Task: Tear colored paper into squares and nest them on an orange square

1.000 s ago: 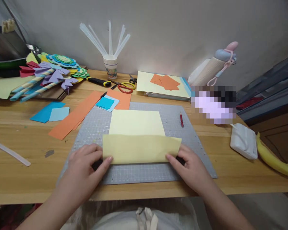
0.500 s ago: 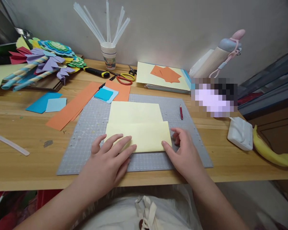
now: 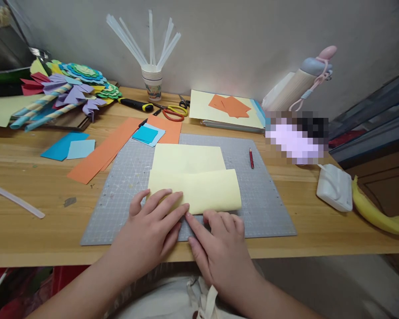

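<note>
A pale yellow sheet of paper lies on the grey cutting mat, its near part folded over toward the wall. My left hand rests with spread fingers on the lower left of the fold. At the near edge, my right hand has its index fingertip against the crease, beside the left index finger. The other right fingers are bent loosely and hold nothing. On its right side the folded layer bulges up slightly. A short red pencil lies on the mat to the right.
Blue squares and orange strips overlap the mat's far left. Scissors, a yellow-black cutter and a paper cup of straws stand or lie behind. Paper flowers are at left; a white box and banana at right.
My right hand has moved left from the paper's right edge to the near crease beside my left hand. The left hand stays on the fold. The paper's right side has lifted a little.
</note>
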`<action>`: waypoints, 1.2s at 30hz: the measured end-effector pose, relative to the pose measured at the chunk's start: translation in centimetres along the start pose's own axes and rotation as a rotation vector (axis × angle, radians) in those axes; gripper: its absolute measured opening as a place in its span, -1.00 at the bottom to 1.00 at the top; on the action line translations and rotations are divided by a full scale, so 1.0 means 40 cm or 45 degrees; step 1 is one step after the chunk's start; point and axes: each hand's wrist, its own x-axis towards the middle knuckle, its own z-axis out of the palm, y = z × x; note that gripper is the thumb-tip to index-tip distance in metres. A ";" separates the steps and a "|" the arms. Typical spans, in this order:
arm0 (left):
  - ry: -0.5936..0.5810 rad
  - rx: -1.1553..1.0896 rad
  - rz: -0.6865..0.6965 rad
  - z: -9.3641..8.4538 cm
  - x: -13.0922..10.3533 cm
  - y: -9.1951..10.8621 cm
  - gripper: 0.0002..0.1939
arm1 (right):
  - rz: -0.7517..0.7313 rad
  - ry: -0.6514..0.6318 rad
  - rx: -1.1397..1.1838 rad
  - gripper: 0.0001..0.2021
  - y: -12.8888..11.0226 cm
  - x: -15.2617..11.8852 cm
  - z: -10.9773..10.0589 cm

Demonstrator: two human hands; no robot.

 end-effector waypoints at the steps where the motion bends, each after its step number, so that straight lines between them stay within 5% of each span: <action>1: -0.003 0.003 -0.001 0.000 0.000 0.001 -0.71 | 0.007 0.003 -0.007 -0.62 -0.001 -0.002 -0.001; 6: -0.004 -0.011 -0.032 0.003 0.002 0.004 -0.72 | 0.104 0.085 -0.042 -0.65 0.013 -0.019 -0.019; 14: -0.005 -0.032 -0.057 0.001 -0.002 0.011 -0.72 | 0.270 0.120 -0.226 -0.64 0.129 -0.097 -0.041; 24: 0.085 0.062 0.032 0.064 0.040 0.137 -0.68 | 0.292 0.178 -0.210 -0.65 0.140 -0.093 -0.042; 36: 0.160 0.308 -0.254 -0.033 -0.066 0.052 -0.72 | 0.284 0.161 -0.176 -0.64 0.153 -0.102 -0.039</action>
